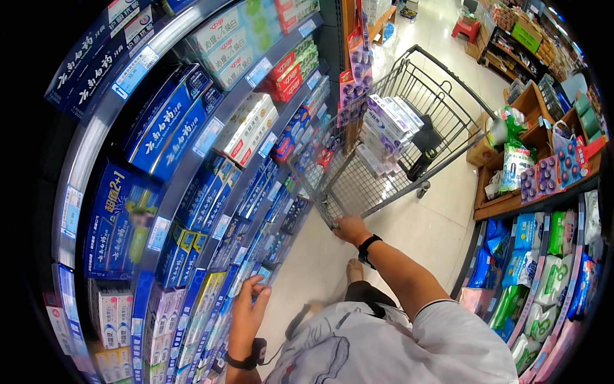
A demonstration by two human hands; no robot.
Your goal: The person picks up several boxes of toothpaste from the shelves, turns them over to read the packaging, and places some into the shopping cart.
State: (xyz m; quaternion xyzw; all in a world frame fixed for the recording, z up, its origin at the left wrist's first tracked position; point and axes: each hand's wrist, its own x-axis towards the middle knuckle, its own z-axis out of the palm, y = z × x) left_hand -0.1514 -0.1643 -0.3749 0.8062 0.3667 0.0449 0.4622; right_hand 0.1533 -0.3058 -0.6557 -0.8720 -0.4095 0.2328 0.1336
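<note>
My right hand (352,230) grips the near corner of a metal wire shopping cart (398,201). A black band is around that wrist. Inside the cart lie a stack of white and purple toothpaste boxes (388,122) and a black object (427,137) that I cannot make out fully. My left hand (250,307) hangs in front of the lower shelves with loosely bent fingers, the thumb apart, and nothing in it. Beside it are rows of boxed toothpaste (208,290). A strapped device (254,353) sits on the left wrist.
Curved by the lens, toothpaste shelves (192,153) with price tags line the left side. Bagged wipes or tissue packs (520,269) fill the shelves at right. Wooden display bins (503,185) stand beyond the cart. Pale tiled floor (307,254) runs between, and a red stool (465,30) is farther off.
</note>
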